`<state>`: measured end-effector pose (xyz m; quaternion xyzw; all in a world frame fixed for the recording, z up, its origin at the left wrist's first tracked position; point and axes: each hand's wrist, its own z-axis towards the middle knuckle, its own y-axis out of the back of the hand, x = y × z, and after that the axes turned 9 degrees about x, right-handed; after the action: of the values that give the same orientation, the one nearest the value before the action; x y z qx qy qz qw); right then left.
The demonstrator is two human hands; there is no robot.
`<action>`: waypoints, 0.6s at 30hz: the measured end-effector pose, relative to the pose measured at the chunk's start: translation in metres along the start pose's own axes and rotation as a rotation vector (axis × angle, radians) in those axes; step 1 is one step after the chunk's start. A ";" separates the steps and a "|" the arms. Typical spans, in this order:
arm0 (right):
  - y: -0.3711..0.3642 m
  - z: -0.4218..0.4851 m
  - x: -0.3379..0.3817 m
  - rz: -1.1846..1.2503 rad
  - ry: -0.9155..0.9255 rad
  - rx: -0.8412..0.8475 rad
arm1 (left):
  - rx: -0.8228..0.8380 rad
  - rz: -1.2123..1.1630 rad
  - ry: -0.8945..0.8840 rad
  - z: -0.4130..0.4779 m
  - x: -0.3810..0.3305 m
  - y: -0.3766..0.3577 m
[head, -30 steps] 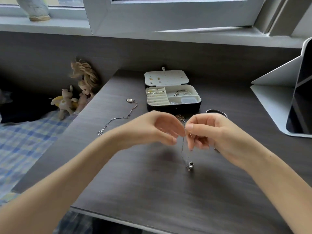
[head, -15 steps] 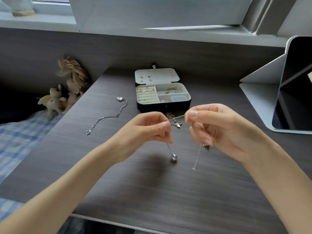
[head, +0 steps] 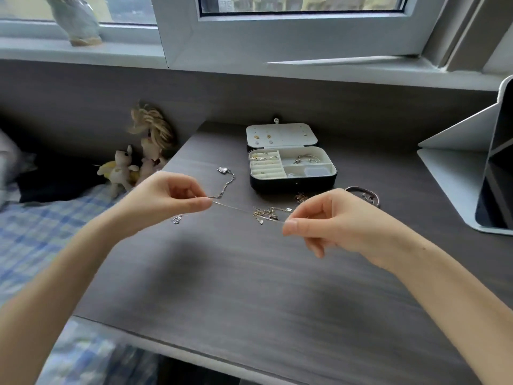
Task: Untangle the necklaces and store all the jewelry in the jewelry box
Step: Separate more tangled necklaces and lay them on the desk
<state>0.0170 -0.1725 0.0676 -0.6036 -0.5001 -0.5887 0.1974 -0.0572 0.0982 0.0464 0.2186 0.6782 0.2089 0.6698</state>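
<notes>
I have my left hand (head: 166, 201) and right hand (head: 330, 220) raised over the desk (head: 249, 287). Each pinches one end of a thin chain (head: 236, 209) between thumb and forefinger, with the other fingers curled. The chain runs taut between them. Near its right end sits a gold tangle (head: 268, 213); I cannot tell if they touch. Farther off, a heart chain (head: 226, 179) lies left and a bangle (head: 363, 194) right. The box (head: 293, 182) stands open behind.

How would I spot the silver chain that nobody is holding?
Find the open black jewelry box at the back of the dark wood desk. Left of it lies a silver chain. Only it ends in a heart-shaped charm beside the box; the thin necklace is pulled taut between the left hand and right hand.
</notes>
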 end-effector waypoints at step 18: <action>-0.100 0.058 -0.016 -0.833 0.155 -0.250 | 0.144 0.601 0.239 0.060 0.037 0.036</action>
<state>-0.0337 -0.0880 0.0041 -0.3240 -0.6094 -0.7175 -0.0942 0.0030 0.1486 0.0360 0.4297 0.6700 0.3730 0.4768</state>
